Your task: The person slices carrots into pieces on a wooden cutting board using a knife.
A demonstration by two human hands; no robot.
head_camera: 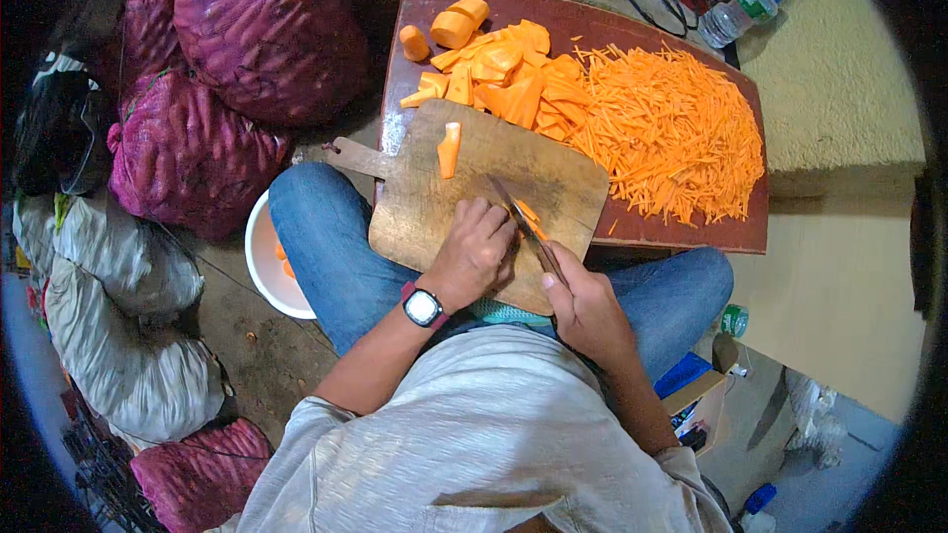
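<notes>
My left hand point(478, 252) presses down on the wooden cutting board point(415, 215) with its fingers curled. It holds carrot slices that are mostly hidden beneath it; a little orange shows by the fingertips. Against those knuckles stands the blade of a kitchen knife point(511, 200), whose handle my right hand point(592, 307) grips. Thin carrot strips point(532, 218) lie just right of the blade. A single carrot slice point(449, 151) rests apart on the upper left of the board. The board leans over my lap and onto the edge of a red-brown table point(689, 237).
Beyond the board lie carrot slices point(511, 74), a heap of shredded carrot point(674, 133) and several carrot chunks point(453, 28). A white basin point(259, 259) stands by my left knee. Pink mesh sacks point(266, 29) crowd the left. A plastic bottle point(729, 18) is at the upper right.
</notes>
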